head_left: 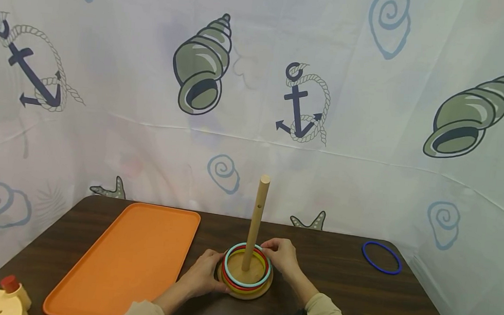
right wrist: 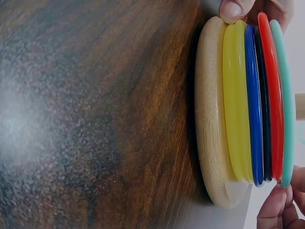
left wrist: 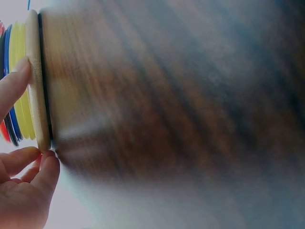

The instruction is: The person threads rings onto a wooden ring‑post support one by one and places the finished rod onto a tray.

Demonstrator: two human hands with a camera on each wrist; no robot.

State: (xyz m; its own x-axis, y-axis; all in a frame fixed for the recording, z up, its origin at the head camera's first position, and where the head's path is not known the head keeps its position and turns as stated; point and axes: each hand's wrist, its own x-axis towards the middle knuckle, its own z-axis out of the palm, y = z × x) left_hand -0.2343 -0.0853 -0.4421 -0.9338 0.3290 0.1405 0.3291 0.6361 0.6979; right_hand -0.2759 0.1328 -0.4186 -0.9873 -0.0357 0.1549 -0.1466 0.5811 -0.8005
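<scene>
A round wooden base (right wrist: 208, 114) stands on the table with an upright wooden peg (head_left: 256, 221). Stacked around the peg are yellow rings (right wrist: 234, 100), a blue ring (right wrist: 253, 109), a black ring (right wrist: 265, 119), a red ring (right wrist: 272, 95) and, on top, a turquoise ring (right wrist: 288, 109). My left hand (head_left: 203, 275) grips the base from its left side, thumb and fingertips at the wooden edge. On the far right side of the stack, my right hand (head_left: 283, 256) pinches the rim of the turquoise ring between thumb and fingers.
An orange tray (head_left: 128, 261) lies to the left of the base. Another blue ring (head_left: 380, 270) lies by itself at the table's far right. A cream holed board with a red-topped peg (head_left: 9, 284) shows at the lower left. A patterned sheet hangs behind the table.
</scene>
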